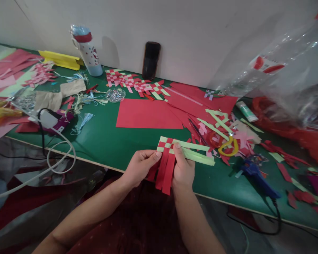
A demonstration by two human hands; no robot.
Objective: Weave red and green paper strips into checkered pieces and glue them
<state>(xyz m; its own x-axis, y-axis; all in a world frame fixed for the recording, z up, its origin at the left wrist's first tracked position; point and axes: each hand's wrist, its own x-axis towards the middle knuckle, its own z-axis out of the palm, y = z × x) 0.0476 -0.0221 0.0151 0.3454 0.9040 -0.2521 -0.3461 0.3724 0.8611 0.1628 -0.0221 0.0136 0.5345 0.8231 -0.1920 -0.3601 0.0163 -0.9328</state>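
While the forearms of a person in a dark red garment (127,220) reach forward to the near edge of a green desk (100,135), a partly woven paper piece (166,145) is held between the two hands. The left hand (138,167) pinches its left edge between thumb and bent fingers. The right hand (184,172) presses a thumb on top of the weave, its other fingers mostly hidden behind the paper. Red and pale green strips cross in a small checkerboard between the fingers, the loose red ends hanging toward the person and the loose green ends running out past the right fingers.

Just beyond the fingers lies a flat red sheet (148,114), and farther beyond it a row of checkered woven pieces (132,83), near a phone (151,60) propped against the wall (190,31). Far to the left of the fingers stand a bottle (88,58) and, nearer, a pale blue tassel (86,121); a dish of beads (115,94) sits ahead and to the left. Right of the fingers rest a yellow handle loop (236,144) among paper scraps, a blue glue gun (262,180) and, farther off, a glue stick (247,111).
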